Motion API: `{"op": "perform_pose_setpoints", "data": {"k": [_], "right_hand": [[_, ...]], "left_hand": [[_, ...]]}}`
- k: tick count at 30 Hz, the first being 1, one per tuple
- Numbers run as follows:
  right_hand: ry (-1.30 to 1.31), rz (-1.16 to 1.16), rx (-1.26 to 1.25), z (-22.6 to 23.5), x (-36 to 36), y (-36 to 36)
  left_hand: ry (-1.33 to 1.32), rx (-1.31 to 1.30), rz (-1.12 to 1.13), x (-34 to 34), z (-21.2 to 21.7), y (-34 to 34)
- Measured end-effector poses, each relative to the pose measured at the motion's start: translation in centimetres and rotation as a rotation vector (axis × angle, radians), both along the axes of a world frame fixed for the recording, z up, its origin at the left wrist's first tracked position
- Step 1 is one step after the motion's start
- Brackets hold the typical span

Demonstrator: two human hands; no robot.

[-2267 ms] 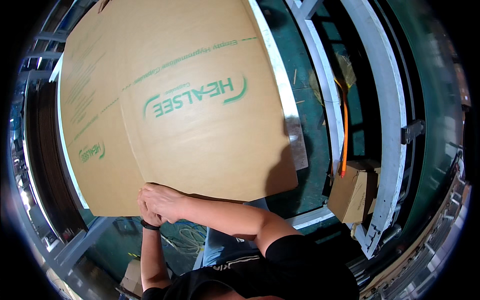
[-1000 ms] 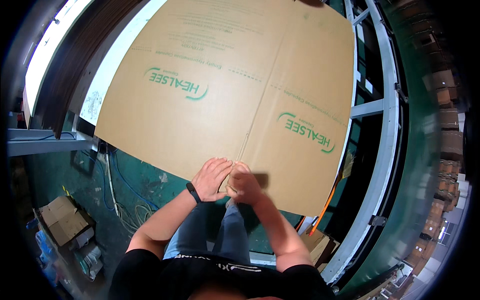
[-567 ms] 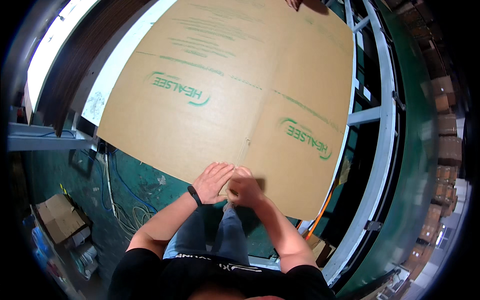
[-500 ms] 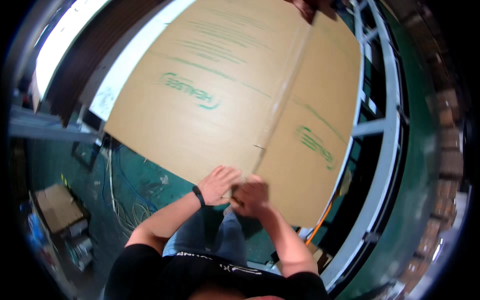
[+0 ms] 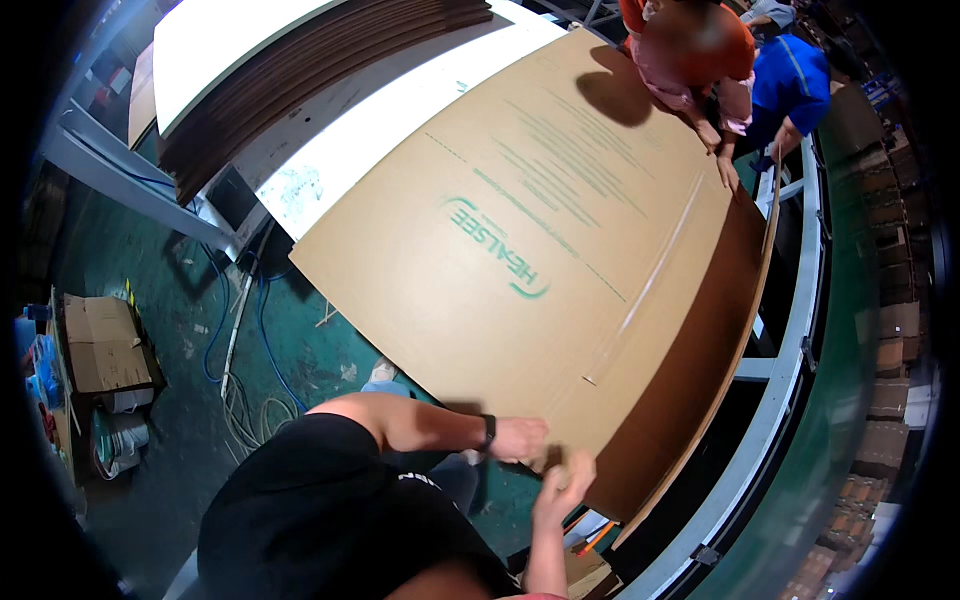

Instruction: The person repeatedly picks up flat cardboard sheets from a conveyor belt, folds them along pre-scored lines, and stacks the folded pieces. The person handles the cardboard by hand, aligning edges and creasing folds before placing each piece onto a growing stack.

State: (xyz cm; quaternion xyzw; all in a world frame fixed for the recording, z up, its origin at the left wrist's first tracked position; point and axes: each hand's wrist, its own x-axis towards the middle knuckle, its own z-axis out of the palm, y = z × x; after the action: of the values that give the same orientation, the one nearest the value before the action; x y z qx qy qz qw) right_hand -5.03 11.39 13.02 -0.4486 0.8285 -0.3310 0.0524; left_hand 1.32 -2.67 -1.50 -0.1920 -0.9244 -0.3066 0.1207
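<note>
A large brown cardboard sheet [image 5: 440, 310] with green printing lies across the work surface, a strip of clear tape [image 5: 650, 285] along its right part. Its right-hand panel [image 5: 735, 365] is tilted up, opening a dark gap beside the flat part. At the near edge, my left hand [image 5: 520, 438], with a black band at the wrist, is closed over the cardboard. Just to its right, my right hand [image 5: 572, 478] has curled, slightly blurred fingers; what they hold, if anything, cannot be made out.
Two co-workers stand at the far right, one in orange [image 5: 700, 45] with hands on the sheet, one in blue [image 5: 790, 85]. A stack of dark boards [image 5: 330, 80] is at the far left. A metal frame rail [image 5: 790, 370] runs along the right. Cables [image 5: 265, 415] lie on the green floor.
My view has swung, so the sheet sits farther right. The right panel, flat before, is now raised. My hands have drawn slightly apart at the near edge. The co-workers have come further into view.
</note>
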Motion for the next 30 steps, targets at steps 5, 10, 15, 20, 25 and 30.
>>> {"op": "perform_pose_setpoints", "data": {"k": [5,10,15,20,25,30], "right_hand": [[0.307,-0.727,0.693,-11.0,-5.6,-3.1],[0.183,-0.697,0.928,-3.5,-1.1,-9.7],[0.42,-0.692,0.573,-12.3,-5.4,-3.0],[0.439,-0.539,0.323,-16.2,-7.7,0.7],[0.394,-0.577,0.319,-17.0,-9.5,1.4],[0.422,-0.54,0.328,-16.0,-8.3,0.8]], "left_hand": [[0.1,0.029,-0.088,-0.8,1.2,-1.3],[0.122,0.115,-0.098,-3.3,0.0,-1.1],[-0.04,-0.004,-0.216,-4.5,-0.7,-0.1],[-0.196,0.013,-0.271,-0.7,1.0,-1.2],[-0.06,0.25,-0.16,0.9,0.0,-0.6],[0.006,0.182,-0.121,1.0,-0.7,0.0]]}}
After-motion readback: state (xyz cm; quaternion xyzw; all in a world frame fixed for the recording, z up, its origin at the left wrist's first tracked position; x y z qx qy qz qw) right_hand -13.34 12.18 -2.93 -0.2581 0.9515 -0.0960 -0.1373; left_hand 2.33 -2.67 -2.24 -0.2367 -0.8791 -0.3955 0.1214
